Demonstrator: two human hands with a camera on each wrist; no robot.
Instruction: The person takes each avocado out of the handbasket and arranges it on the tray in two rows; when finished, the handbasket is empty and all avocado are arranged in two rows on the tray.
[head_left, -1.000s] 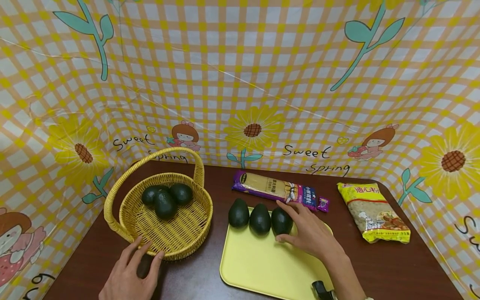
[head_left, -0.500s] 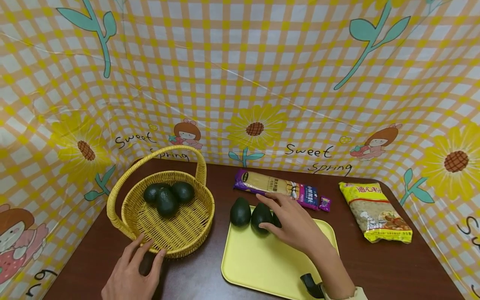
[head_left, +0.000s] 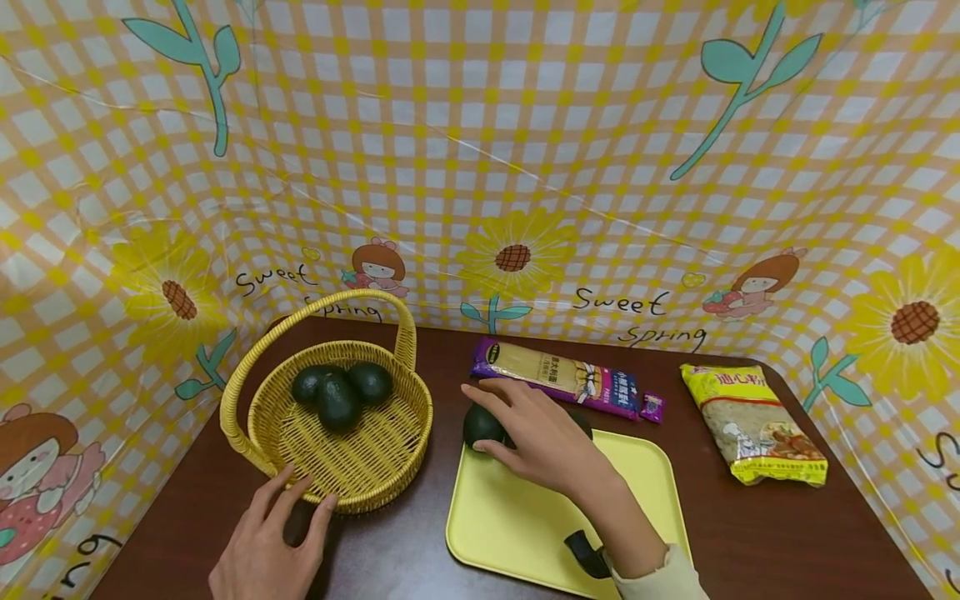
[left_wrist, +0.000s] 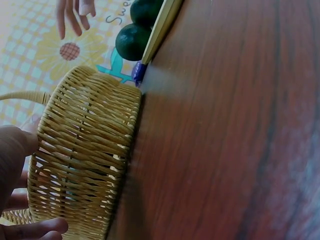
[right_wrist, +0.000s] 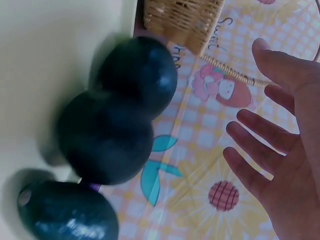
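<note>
My left hand is at the near rim of a yellow wicker basket with a tall handle. In the left wrist view its thumb meets the basket rim while some fingers pass behind it, gripping loosely. Several dark green avocados sit inside. Over a yellow tray hovers my right hand, fingers apart and holding nothing. Beneath it, three avocados stand in a row at the tray's far edge; the left avocado shows best, the others are mostly hidden. The right wrist view shows a gap between hand and middle avocado.
Behind the tray lies a purple pasta packet with a small purple packet beside it. A yellow bag of macaroni is at the right. A black curved object is beside my right wrist. A checked cloth walls the brown table.
My right hand has moved left along the row, from the right avocado to over the middle and left ones. The avocados and my left hand stay in place; the view shifts slightly.
</note>
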